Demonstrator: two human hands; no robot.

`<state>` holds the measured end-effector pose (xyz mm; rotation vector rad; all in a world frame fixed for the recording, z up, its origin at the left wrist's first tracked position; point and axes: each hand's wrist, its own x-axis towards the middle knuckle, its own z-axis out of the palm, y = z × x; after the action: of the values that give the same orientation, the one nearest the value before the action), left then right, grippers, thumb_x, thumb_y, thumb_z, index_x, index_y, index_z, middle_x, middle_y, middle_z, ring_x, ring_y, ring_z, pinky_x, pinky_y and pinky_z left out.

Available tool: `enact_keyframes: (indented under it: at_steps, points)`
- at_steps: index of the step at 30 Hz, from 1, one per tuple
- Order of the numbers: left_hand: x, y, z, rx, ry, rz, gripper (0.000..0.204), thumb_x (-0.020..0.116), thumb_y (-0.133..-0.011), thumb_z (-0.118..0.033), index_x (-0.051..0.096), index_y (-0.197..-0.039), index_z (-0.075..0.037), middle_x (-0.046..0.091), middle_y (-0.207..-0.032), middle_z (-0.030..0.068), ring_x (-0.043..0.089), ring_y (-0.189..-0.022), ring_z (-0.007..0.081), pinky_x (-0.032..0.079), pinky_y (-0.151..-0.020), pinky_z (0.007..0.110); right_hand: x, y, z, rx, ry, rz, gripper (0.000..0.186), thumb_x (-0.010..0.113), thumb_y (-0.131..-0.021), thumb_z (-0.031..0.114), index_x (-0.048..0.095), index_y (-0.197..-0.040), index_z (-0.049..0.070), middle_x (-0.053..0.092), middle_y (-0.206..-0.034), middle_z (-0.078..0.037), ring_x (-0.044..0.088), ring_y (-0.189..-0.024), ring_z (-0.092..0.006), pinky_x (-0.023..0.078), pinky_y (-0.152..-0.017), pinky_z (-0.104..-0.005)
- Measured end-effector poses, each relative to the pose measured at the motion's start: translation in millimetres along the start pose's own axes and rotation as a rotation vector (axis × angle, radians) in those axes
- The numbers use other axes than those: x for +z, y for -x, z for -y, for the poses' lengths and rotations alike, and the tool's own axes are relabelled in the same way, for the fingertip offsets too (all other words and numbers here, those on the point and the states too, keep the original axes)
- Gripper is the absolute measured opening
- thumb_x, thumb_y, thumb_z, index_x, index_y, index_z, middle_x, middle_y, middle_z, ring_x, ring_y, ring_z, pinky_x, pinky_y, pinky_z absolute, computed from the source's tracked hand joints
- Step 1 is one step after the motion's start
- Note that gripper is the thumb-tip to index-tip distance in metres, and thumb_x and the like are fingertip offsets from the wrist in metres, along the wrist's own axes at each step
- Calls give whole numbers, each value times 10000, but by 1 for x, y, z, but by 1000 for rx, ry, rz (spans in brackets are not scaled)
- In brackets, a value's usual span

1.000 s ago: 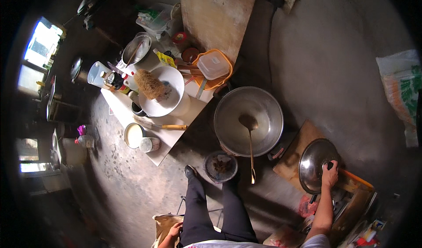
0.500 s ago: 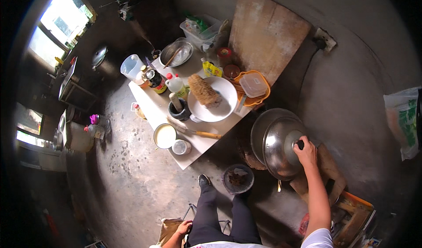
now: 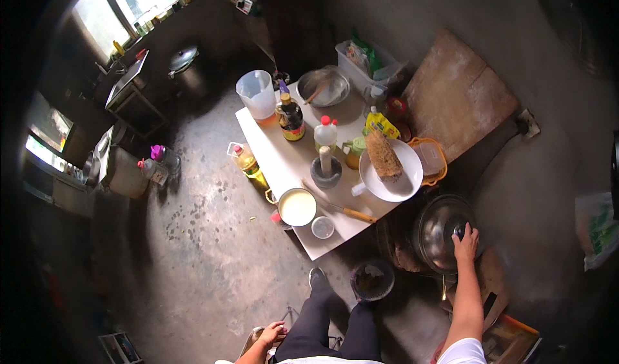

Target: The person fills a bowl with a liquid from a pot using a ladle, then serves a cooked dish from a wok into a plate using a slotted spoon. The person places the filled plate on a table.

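A shiny metal wok lid (image 3: 439,230) lies over the wok at the right, covering it. My right hand (image 3: 467,243) has its fingers around the lid's dark knob. Beside my left thigh, my left hand (image 3: 275,332) is low, fingers loosely extended with nothing visible in them. It is nearest to the light seat of a stool (image 3: 250,342), partly hidden by my forearm. A dark bucket (image 3: 373,280) with something brown inside stands on the floor by my foot, left of the wok.
The white table (image 3: 314,248) holds a pot of pale liquid (image 3: 298,207), a mortar with pestle (image 3: 326,170), a long tool with a wooden handle (image 3: 358,215), bottles, and a white pan (image 3: 408,164) with a brown fibrous roll (image 3: 383,156). A wooden board (image 3: 461,96) leans behind.
The lid, tilted off to one side before, now rests over the wok, my right hand still on its knob. My left hand has shifted slightly at the stool. The view has turned left.
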<state>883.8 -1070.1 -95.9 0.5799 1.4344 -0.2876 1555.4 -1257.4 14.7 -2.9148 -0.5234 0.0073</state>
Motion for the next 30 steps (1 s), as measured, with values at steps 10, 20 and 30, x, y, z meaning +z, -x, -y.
enact_keyframes:
  at_steps: [10, 20, 30]
  points:
    - [-7, 44, -33, 101, -114, 178, 591, 477, -929, -532, 421, -1405, -186, 544, -1320, 100, 466, -1234, 287, 342, -1012, 465, -5, 167, 104, -368, -431, 295, 420, 602, -804, 137, 548, -1211, 47, 473, -1251, -212, 478, -1164, -375, 391, -1001, -426]
    - [27, 145, 31, 10, 175, 522, 625, 532, -914, -484, 425, -1416, -127, 509, -1375, 93, 447, -1273, 244, 354, -1044, 379, 56, 336, 94, -613, -221, 1836, 646, 440, -941, 551, 405, -1422, 122, 426, -1441, -122, 373, -1344, -256, 283, -1106, -347]
    - [-42, 167, 60, 123, 348, 407, 604, 545, -914, -443, 433, -1407, -115, 513, -1371, 105, 453, -1271, 240, 368, -1035, 365, 131, 324, 128, -478, -60, 1908, 808, 526, -874, 595, 339, -1447, 56, 324, -1505, -136, 293, -1389, -278, 248, -1126, -371]
